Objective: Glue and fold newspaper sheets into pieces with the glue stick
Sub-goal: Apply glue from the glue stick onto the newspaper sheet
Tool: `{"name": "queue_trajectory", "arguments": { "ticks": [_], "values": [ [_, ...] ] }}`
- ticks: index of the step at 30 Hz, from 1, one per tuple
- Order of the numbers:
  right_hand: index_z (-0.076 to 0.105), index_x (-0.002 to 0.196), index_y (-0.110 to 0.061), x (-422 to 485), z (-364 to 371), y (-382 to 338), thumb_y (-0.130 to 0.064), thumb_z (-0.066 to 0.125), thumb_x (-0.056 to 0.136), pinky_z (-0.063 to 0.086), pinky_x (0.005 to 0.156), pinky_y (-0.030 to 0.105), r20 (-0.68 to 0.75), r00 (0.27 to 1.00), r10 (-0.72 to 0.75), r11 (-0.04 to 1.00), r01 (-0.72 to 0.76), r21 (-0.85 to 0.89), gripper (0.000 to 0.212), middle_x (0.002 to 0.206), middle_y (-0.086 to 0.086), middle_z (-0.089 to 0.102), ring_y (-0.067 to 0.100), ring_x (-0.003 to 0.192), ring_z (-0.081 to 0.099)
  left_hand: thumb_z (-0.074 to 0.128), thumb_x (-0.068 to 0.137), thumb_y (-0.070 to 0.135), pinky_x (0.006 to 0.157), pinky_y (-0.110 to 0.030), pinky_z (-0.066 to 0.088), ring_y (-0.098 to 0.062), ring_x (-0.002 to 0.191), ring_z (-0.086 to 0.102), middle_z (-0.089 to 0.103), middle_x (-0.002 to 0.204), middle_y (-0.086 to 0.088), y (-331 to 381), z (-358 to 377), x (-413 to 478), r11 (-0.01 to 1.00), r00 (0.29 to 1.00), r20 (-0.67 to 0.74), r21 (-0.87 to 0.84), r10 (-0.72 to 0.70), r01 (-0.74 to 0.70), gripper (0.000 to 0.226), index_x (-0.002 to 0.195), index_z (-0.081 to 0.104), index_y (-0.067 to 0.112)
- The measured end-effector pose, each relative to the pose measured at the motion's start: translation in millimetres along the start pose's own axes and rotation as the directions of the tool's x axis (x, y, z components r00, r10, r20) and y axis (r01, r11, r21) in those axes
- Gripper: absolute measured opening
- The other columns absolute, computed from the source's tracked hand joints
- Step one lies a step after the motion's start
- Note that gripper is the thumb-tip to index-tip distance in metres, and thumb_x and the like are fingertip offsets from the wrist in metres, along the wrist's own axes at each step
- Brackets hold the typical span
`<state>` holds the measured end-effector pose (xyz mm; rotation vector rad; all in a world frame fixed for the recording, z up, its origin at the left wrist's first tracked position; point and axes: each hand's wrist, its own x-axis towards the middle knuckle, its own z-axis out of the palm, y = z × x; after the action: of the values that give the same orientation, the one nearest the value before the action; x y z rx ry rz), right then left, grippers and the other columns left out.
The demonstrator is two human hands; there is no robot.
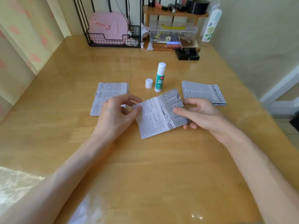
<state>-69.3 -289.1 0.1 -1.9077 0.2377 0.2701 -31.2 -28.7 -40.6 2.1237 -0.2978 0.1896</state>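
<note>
Left hand (116, 110) and right hand (202, 112) tight on one newspaper sheet (155, 117); two stacks (110, 94) (202, 92), one glue stick (160, 78).

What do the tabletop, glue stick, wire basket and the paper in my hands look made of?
Tabletop: glossy wood or wood-look laminate; grain lines and glare show. Glue stick: smooth plastic tube, white with green label. Wire basket: thin black grid, probably coated metal. Newspaper piece: thin matte newsprint, printed and creased.

Newspaper stack (105, 92), 10 o'clock: near corner hidden behind blurred left hand (116, 112). Folded newspaper piece (153, 118), centre: partly covers right hand (202, 113) fingers. Clear bottle (212, 21), 1 o'clock: cap cut by top edge.
</note>
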Motion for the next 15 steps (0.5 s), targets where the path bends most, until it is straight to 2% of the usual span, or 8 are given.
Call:
{"name": "queue_trajectory", "arguments": {
  "ticks": [2,5,7,10,15],
  "values": [
    [0.074,0.102,-0.018,1,-1,4,-0.032,0.080,0.093,0.048,0.049,0.019,-0.061,0.998,0.002,1.000,-0.002,0.003,0.017,0.090,0.000,0.082,0.008,0.052,0.060,0.076,0.091,0.026,0.063,-0.010,0.041,-0.002,0.070,0.063,0.069,0.084,0.021,4,7,-2,0.984,0.997,0.005,0.161,0.071,-0.071,0.013,0.101,0.074,0.035],
    [0.072,0.098,-0.021,5,-4,12,-0.037,0.079,0.093,0.045,0.053,0.016,-0.104,0.993,-0.062,0.992,0.050,-0.118,0.019,0.069,-0.004,0.076,0.008,0.046,0.053,0.074,0.092,0.031,0.065,-0.027,0.045,0.000,0.075,0.058,0.069,0.086,0.021,2,10,1,0.952,0.993,0.052,0.285,0.102,-0.113,0.018,0.107,0.072,0.039],
    [0.072,0.099,-0.022,7,-7,17,-0.040,0.081,0.091,0.042,0.054,0.019,-0.114,0.988,-0.106,0.977,0.082,-0.196,0.022,0.057,-0.002,0.067,0.011,0.046,0.051,0.073,0.092,0.032,0.064,-0.030,0.043,0.003,0.075,0.055,0.069,0.087,0.021,-2,9,3,0.940,0.990,0.077,0.311,0.118,-0.137,0.018,0.109,0.071,0.041],
    [0.070,0.099,-0.023,10,-9,22,-0.038,0.087,0.085,0.039,0.053,0.024,-0.109,0.986,-0.129,0.969,0.102,-0.224,0.026,0.057,-0.004,0.067,0.010,0.044,0.049,0.073,0.094,0.031,0.065,-0.028,0.041,0.004,0.077,0.055,0.068,0.086,0.021,-6,7,3,0.934,0.979,0.113,0.299,0.169,-0.195,0.017,0.108,0.072,0.040],
    [0.070,0.092,-0.028,14,-10,29,-0.044,0.091,0.078,0.042,0.062,0.029,-0.177,0.972,-0.153,0.939,0.087,-0.334,0.030,0.054,-0.007,0.062,0.004,0.045,0.048,0.074,0.094,0.024,0.067,-0.014,0.037,0.002,0.077,0.055,0.061,0.083,0.026,-9,7,1,0.932,0.971,0.112,0.278,0.211,-0.234,0.017,0.107,0.073,0.036]
  ]
}}
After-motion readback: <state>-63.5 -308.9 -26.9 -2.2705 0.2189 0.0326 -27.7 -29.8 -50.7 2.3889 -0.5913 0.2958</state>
